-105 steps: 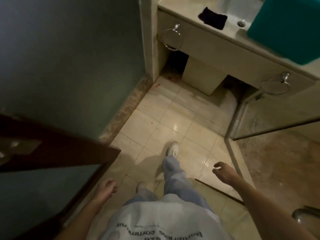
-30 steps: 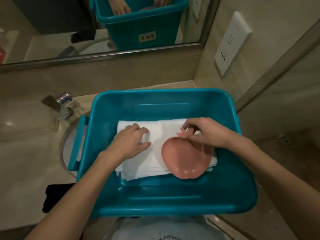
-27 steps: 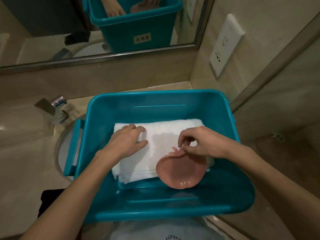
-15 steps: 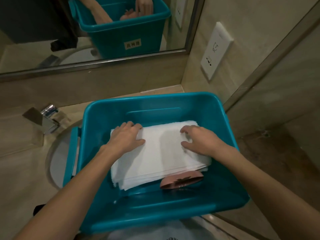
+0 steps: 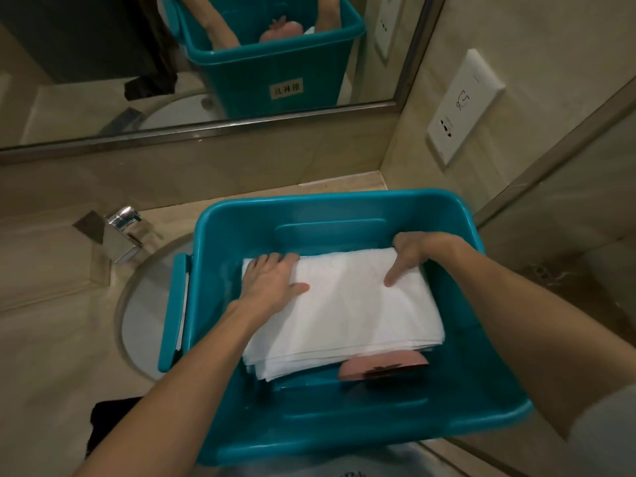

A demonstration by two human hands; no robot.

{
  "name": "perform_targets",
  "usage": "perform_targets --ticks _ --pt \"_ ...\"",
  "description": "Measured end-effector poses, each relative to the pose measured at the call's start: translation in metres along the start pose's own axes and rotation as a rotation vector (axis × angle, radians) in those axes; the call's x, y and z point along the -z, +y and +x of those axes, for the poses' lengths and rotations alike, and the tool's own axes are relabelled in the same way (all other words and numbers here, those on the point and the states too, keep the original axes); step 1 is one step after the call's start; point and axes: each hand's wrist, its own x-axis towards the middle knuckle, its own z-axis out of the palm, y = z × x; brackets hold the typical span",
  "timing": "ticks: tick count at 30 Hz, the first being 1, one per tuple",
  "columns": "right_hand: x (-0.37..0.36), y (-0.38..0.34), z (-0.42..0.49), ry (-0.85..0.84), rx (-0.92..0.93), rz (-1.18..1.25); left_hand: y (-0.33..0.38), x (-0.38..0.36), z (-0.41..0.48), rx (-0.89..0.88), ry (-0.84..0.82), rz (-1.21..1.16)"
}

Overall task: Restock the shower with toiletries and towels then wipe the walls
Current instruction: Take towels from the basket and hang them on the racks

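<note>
A folded white towel lies in a teal plastic bin that stands on the vanity counter, partly over the sink. My left hand grips the towel's far left corner, fingers over the edge and thumb on top. At the far right corner my right hand holds the towel the same way. A pink apple-shaped dish leans tilted against the towel's near edge, partly under it.
A chrome faucet and the round sink are left of the bin. A black cloth lies on the counter at near left. A mirror is behind, a wall socket and a glass shower partition at right.
My right hand let go of the pink dish, which slid off the towel to its near edge, and moved to the towel's far right corner. My left hand shifted to the far left corner.
</note>
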Motion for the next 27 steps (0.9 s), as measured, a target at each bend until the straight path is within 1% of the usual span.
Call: perform_targets --ticks 2,4,8,12,13,15,17,19,22,25,27 --pt "0.004 0.0 -0.004 -0.011 0.015 0.037 -0.002 -0.003 0.0 0.007 0.004 -0.017" --pt "0.003 0.003 -0.013 0.017 0.055 0.131 -0.003 -0.007 0.001 0.02 0.017 -0.035" --pt "-0.008 0.016 -0.042 0.148 0.102 0.54 -0.005 -0.009 0.006 0.05 0.023 -0.079" --pt "-0.045 0.009 -0.062 0.294 0.091 0.97 -0.008 -0.013 0.009 0.132 0.022 -0.089" --pt "-0.056 0.006 -0.063 0.313 0.088 1.092 -0.008 -0.013 0.01 0.145 0.026 -0.077" --pt "-0.072 0.002 -0.069 0.292 0.06 1.294 -0.007 -0.015 0.009 0.16 0.037 -0.054" --pt "-0.083 0.001 -0.072 0.271 0.04 1.408 -0.005 -0.015 0.007 0.178 0.055 -0.048" --pt "-0.091 0.001 -0.072 0.309 0.058 1.399 -0.003 -0.016 0.002 0.209 0.072 -0.058" --pt "-0.094 -0.001 -0.076 0.425 0.084 1.287 0.0 -0.018 -0.009 0.251 0.104 -0.123" --pt "-0.084 0.0 -0.087 0.549 0.146 1.152 0.002 -0.016 -0.021 0.337 0.128 -0.323" --pt "-0.069 0.003 -0.099 0.606 0.197 1.129 0.0 -0.016 -0.023 0.409 0.138 -0.489"
